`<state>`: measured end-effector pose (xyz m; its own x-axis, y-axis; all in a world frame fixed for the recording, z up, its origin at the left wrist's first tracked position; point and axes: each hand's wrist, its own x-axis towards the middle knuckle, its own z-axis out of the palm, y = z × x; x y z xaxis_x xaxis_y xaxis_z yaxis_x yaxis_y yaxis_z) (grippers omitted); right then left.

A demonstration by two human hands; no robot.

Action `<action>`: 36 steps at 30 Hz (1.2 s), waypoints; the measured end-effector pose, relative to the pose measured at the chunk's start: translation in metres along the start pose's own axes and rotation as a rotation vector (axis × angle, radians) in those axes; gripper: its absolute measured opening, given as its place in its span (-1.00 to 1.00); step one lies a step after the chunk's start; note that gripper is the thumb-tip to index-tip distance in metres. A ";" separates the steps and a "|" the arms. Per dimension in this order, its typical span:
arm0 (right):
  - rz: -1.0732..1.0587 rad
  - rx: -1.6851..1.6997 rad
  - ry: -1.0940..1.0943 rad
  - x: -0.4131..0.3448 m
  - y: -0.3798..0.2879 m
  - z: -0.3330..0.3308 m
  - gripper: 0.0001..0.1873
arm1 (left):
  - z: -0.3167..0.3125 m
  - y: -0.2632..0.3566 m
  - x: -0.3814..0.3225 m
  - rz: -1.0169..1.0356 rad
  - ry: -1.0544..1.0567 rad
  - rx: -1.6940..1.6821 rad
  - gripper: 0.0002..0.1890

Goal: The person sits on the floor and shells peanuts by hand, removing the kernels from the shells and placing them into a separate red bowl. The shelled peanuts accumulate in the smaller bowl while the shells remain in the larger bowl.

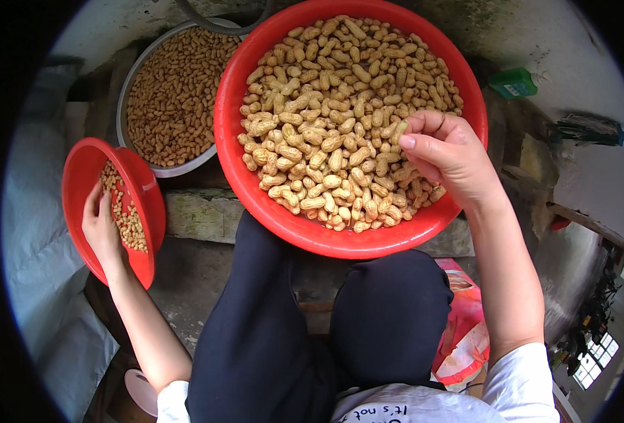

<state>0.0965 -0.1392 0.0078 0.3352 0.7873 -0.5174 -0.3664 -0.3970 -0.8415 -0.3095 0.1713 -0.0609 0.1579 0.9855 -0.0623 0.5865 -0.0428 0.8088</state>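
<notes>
A large red plastic basin [351,248] full of wet unshelled peanuts [338,121] stands before my knees. Over its right side, my right hand [441,150] pinches one peanut [398,132] between thumb and forefinger. At the far left, a smaller red plastic basin [156,198] is tilted, with small pale peanuts [130,227] lying along its inner side. My left hand [102,219] reaches into that basin, its fingers beside the small peanuts; whether it holds any is hidden.
A metal basin [124,119] of browner peanuts stands behind the small basin, a grey hose [206,21] above it. A green plastic bottle [513,83] lies at the back right. A red and white bag [462,338] is beside my right knee, grey sheeting [47,227] at far left.
</notes>
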 end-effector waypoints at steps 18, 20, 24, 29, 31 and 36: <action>-0.443 -1.151 -0.038 0.003 0.028 0.052 -0.74 | 0.133 0.171 -0.070 -0.447 -0.977 -0.774 -0.61; -0.616 -1.205 -0.069 -0.012 0.031 0.051 -0.78 | 0.127 0.178 -0.066 -0.301 -1.003 -0.544 -0.63; -0.491 -0.982 0.021 -0.012 0.023 0.024 -0.93 | 0.142 0.188 -0.071 -0.026 -0.920 -0.336 -0.75; -0.496 -1.081 0.186 0.014 0.011 0.025 -0.83 | 0.156 0.184 -0.070 0.114 -0.857 -0.262 -0.76; -0.538 -1.103 0.160 0.026 0.010 0.039 -0.79 | 0.159 0.185 -0.068 0.147 -0.847 -0.235 -0.76; -0.277 -1.263 0.076 0.050 0.011 0.061 -0.81 | 0.162 0.180 -0.070 0.144 -0.864 -0.246 -0.74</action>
<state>0.0566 -0.0759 -0.0176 0.3308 0.9025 -0.2759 0.7768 -0.4264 -0.4634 -0.0867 0.0686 -0.0056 0.8152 0.5027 -0.2875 0.3447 -0.0223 0.9384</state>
